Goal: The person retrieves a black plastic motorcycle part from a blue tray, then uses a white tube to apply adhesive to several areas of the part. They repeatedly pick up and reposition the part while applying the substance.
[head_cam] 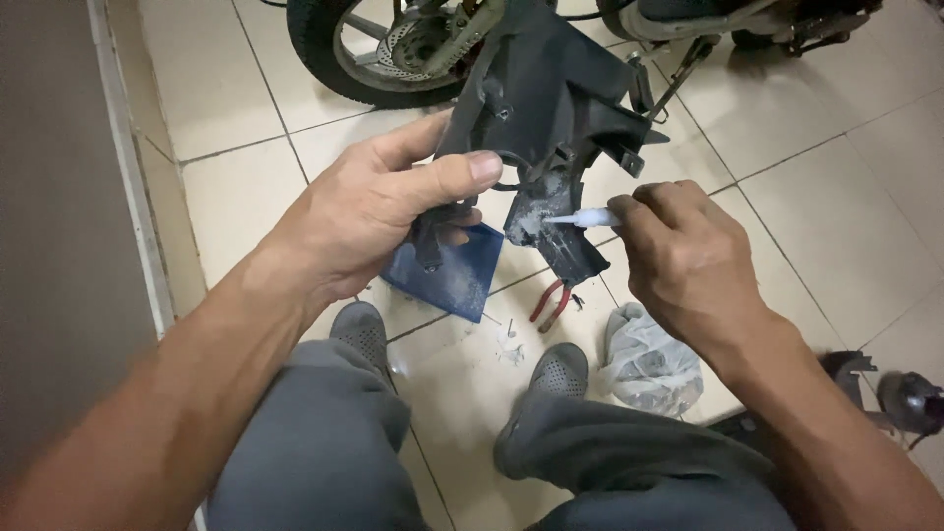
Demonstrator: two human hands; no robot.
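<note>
My left hand (379, 202) grips a black plastic motorcycle panel (551, 93) from the left, thumb across its front, holding it up over my knees. A lower tab of the panel (546, 231) is smeared with white-grey dust or paste. My right hand (683, 251) pinches a small white tube (587, 218) whose tip touches that smeared tab. A blue flat piece (460, 275) shows just under my left hand's fingers; whether the hand holds it I cannot tell.
A motorcycle's front wheel (339, 54) with brake disc stands on the tiled floor ahead. Red-handled pliers (551, 305), small screws (509, 339) and a crumpled plastic bag (644, 359) lie by my grey shoes (560, 369). A wall runs along the left.
</note>
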